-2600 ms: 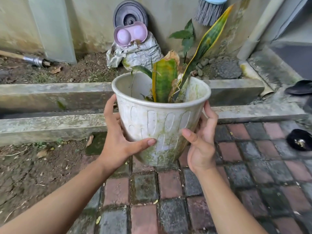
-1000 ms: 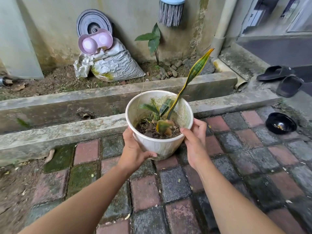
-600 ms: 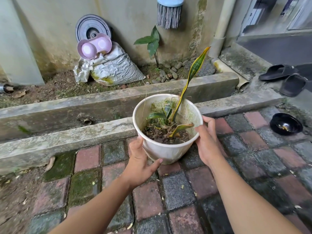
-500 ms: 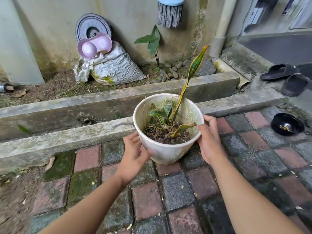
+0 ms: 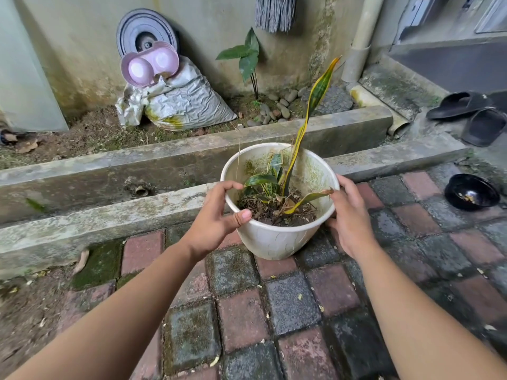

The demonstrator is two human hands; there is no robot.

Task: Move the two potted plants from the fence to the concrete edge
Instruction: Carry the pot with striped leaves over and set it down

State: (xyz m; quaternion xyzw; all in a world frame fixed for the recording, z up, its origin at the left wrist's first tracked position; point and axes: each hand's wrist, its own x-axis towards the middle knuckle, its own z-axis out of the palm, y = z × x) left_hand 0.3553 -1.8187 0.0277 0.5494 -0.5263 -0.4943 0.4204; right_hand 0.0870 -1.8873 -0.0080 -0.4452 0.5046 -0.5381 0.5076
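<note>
A white plastic pot [image 5: 274, 239] with a snake plant [image 5: 315, 97] stands on the brick paving [image 5: 241, 319], right beside the low concrete edge [image 5: 109, 218]. One long yellow-edged leaf sticks up; the shorter leaves lie over dry soil. My left hand [image 5: 216, 223] curls around the pot's left rim, fingers over the top and thumb on the outside. Against the right side of the rim rests my right hand [image 5: 348, 215], its fingers partly behind the pot. Only this one pot is in view.
Behind the edge runs a concrete gutter [image 5: 164, 171], then soil with a crumpled sack [image 5: 186, 105] and a pink container [image 5: 149, 64]. A black bowl [image 5: 472, 192] sits on the bricks at right. Dark sandals [image 5: 472, 113] lie farther back right.
The pot has come down from chest height to the bricks by the edge. My left hand has shifted from the pot's side up to its rim.
</note>
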